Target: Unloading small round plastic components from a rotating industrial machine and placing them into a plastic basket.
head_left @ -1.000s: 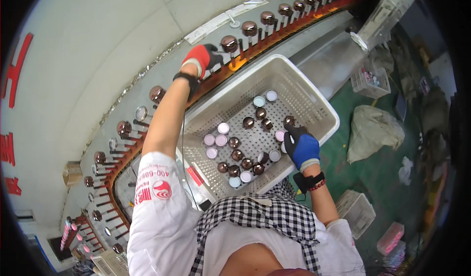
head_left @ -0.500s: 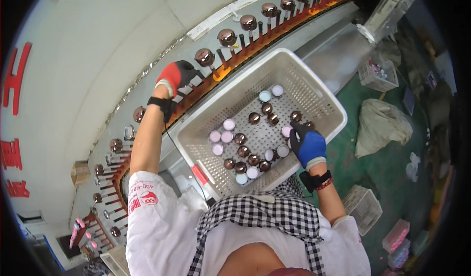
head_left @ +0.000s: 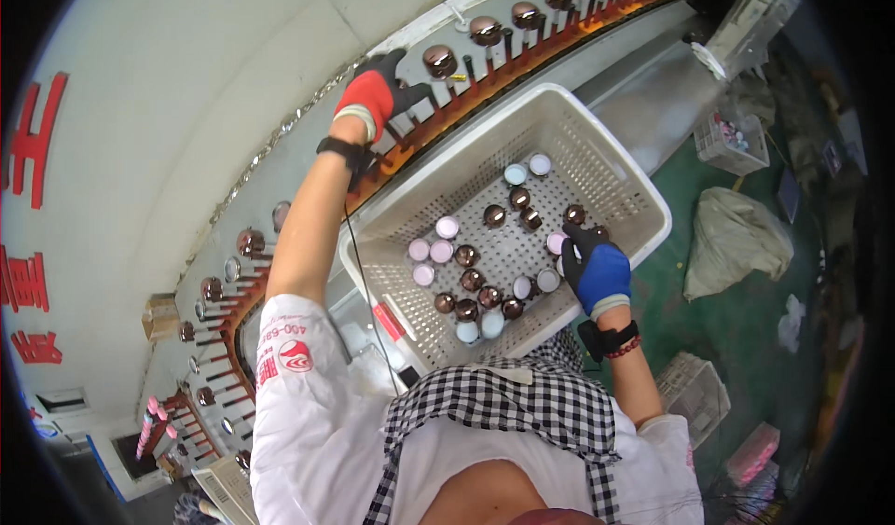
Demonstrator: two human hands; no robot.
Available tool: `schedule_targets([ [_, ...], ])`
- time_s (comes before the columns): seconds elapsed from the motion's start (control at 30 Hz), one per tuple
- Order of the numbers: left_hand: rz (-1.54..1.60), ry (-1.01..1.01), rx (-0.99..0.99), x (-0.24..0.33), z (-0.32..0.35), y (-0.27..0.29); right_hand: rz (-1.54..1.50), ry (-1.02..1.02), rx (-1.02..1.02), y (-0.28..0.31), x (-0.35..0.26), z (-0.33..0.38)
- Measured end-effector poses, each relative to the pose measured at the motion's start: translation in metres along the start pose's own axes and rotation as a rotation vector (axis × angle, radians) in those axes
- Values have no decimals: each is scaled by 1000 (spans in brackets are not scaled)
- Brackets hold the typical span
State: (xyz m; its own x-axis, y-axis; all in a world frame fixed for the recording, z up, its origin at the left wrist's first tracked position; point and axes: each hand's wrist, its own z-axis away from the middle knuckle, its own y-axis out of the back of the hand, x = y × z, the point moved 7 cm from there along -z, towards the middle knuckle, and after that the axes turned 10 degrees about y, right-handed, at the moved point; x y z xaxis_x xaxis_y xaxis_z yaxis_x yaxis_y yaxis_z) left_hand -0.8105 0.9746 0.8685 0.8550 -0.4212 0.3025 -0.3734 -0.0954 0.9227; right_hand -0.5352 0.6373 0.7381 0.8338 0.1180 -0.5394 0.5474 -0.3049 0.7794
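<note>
My left hand [head_left: 380,93], in a red glove with black fingers, reaches over the curved line of upright spindles. Its fingers are spread at a spindle, beside a round, glossy copper-brown cap [head_left: 439,61]. Whether a cap sits beneath the fingers is hidden. My right hand [head_left: 598,269], in a blue glove with black fingers, is low inside the pale perforated basket [head_left: 611,166]. Its fingers reach out open among the caps there, by a pink-faced cap [head_left: 557,242] and a brown cap [head_left: 575,214]. The palm hides what lies below it.
Several loose caps, some brown side up and some pale face up, lie on the basket floor. The spindle line curves behind and left of it. On the green floor to the right are a grey sack [head_left: 736,245], a small crate [head_left: 732,143] and another crate [head_left: 692,394].
My left hand has moved up and right along the spindles, over the spot where a brown cap stood. My right hand stays in nearly the same place in the basket.
</note>
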Motion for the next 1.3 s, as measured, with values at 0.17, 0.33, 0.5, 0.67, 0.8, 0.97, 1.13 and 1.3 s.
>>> schedule_targets([
  [0.17, -27, 227, -191, -33, 20, -27, -16, 25, 43, 7, -3, 3],
  [0.33, 22, -265, -429, 88, 146, -38, 0, 22, 21, 10, 0, 6],
  [0.5, 153, -343, -160, 124, 92, 3, -6, 40, 34, 13, -5, 4],
  [0.67, -108, -245, 181, 55, -37, -4, -18, 49, 68, 11, -12, -2],
  [0.8, -29, 291, -270, -3, -45, -45, -27, 28, 23, 3, -7, -5],
  [0.97, 15, -97, 72, 34, 39, -21, 27, -7, 0, 15, -4, -2],
  [1.13, 22, 195, -121, -20, 23, 8, 20, 17, -5, 16, -11, -4],
  [1.3, -4, 266, -104, -46, 39, 16, -8, 32, 51, 19, -13, -2],
])
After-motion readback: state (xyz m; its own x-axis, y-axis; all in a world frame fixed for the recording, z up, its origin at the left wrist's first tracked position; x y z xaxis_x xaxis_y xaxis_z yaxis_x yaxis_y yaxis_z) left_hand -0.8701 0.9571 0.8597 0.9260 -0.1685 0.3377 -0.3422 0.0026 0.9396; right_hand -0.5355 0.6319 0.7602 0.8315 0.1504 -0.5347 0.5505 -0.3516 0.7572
